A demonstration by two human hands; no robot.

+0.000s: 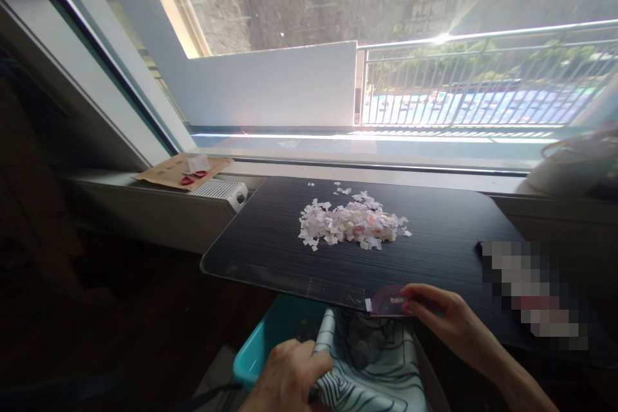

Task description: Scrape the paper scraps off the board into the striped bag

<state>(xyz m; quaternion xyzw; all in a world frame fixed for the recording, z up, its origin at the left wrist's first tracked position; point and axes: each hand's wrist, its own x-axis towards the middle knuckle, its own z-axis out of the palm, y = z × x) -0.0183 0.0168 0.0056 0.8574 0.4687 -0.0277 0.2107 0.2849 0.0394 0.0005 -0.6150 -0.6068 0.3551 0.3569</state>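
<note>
My left hand is closed on the rim of a white bag with black line patterns, held below the front edge of the black table. The bag's mouth faces up, and pale scraps show dimly inside. In my right hand, fingers pinch a translucent pinkish half-round plastic scraper, which lies against the tabletop at its front edge. A small white scrap sits at the scraper's left end. Farther back on the table spreads a heap of small white and pink paper scraps.
A teal basin stands under the table, left of the bag. Red-handled scissors lie on a brown paper envelope on the windowsill. A blurred-out object rests at the table's right. A large window spans the back.
</note>
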